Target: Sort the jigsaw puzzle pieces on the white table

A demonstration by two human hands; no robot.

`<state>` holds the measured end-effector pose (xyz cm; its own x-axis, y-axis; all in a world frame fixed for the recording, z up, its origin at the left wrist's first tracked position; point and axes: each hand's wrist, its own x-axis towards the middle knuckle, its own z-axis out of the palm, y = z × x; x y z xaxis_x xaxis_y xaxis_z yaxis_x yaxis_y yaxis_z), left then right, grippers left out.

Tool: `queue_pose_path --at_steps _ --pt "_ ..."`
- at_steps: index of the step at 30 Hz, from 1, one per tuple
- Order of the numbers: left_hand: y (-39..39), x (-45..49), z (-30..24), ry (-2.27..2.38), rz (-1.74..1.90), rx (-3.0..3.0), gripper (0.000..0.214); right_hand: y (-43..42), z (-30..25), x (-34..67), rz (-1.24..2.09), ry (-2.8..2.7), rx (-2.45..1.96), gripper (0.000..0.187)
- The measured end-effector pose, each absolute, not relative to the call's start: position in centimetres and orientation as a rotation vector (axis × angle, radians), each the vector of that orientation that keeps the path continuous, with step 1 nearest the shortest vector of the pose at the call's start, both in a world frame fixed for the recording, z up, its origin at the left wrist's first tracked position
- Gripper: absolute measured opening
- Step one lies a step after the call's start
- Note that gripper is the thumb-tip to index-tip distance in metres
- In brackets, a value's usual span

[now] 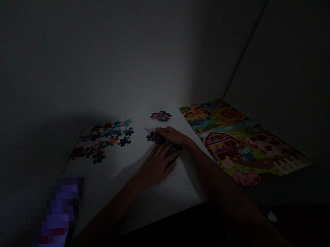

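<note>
Dark blue joined jigsaw puzzle pieces [156, 138] lie on the white table [147, 199] under my two hands. My left hand [158, 165] rests over the near part of them, its fingers stretched out and spread. Beside its fingertips, my right hand [173, 135] reaches in from the right. Its fingers are close together and bent down onto the far part of the pieces; the fingertips are partly hidden in the dark. A bit of the pieces shows between my left fingers and right wrist.
Several loose puzzle pieces [109, 133] spread across the table's left side. A small cluster of colourful pieces [161, 116] lies by the wall. Finished-looking farm and animal picture puzzles [239, 145] cover the right side. A lit, blurred-out screen [57, 219] is at lower left.
</note>
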<state>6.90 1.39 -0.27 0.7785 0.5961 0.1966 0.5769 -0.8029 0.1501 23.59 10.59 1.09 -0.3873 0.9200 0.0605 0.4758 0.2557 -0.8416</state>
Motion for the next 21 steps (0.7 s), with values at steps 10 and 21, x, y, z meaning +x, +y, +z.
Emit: queue_pose_path --at_steps 10,21 --pt "17.3 11.8 0.5 1.197 0.207 2.752 0.048 0.7 -0.9 23.5 0.345 -1.843 -1.766 0.083" --pt "14.3 7.1 -0.8 1.596 0.074 2.546 0.056 5.9 -0.6 24.3 0.325 -1.766 -2.233 0.086"
